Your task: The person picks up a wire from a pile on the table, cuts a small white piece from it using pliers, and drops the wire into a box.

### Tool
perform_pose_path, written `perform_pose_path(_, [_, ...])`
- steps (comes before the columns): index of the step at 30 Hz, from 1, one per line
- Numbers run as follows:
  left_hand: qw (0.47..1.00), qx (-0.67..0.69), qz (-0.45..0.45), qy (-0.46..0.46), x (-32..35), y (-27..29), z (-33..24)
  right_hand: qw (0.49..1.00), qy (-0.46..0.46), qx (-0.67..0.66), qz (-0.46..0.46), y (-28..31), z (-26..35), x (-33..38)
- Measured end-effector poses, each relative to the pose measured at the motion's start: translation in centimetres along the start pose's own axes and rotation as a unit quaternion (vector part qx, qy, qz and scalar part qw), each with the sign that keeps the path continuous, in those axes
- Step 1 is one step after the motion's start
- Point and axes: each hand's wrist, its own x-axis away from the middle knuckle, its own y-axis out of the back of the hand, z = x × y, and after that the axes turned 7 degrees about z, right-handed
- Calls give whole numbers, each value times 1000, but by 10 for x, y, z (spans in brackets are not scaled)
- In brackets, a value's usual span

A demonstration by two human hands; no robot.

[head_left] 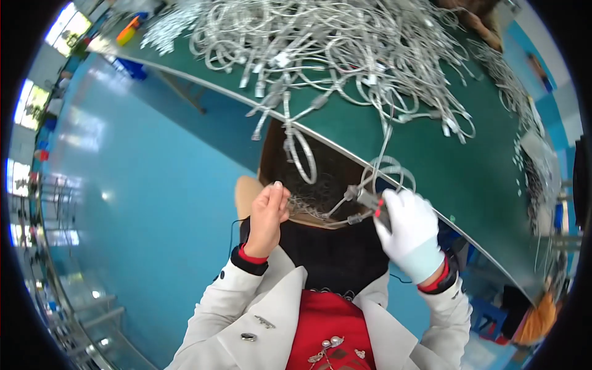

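Note:
My left hand (269, 216) is bare, raised in front of me with its fingers curled and pinched together. Whether anything is between its fingertips is hidden. On the right, my right hand (412, 229) wears a white glove and closes on a small grey tool with red parts (377, 206). At the tool's front, a grey cable (395, 168) with moulded ends loops past the table edge, right beside my gloved fingers. Another looped cable (303, 155) hangs off the edge, ahead of my left hand and apart from it.
A large tangle of grey cables (345, 46) covers the far part of the green table (459, 166). Below its metal edge stands an open cardboard box (271, 151) with cables inside. Farther left lies an orange-yellow object (127, 32). Blue floor (154, 203) stretches to the left.

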Motion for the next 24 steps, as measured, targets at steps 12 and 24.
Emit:
perform_pose_path(12, [886, -405, 98, -203, -32, -7, 1, 969, -52, -227, 84, -90, 24, 26])
perform_pose_path(24, [789, -450, -173, -381, -35, -39, -78, 930, -135, -340, 35, -106, 7, 43])
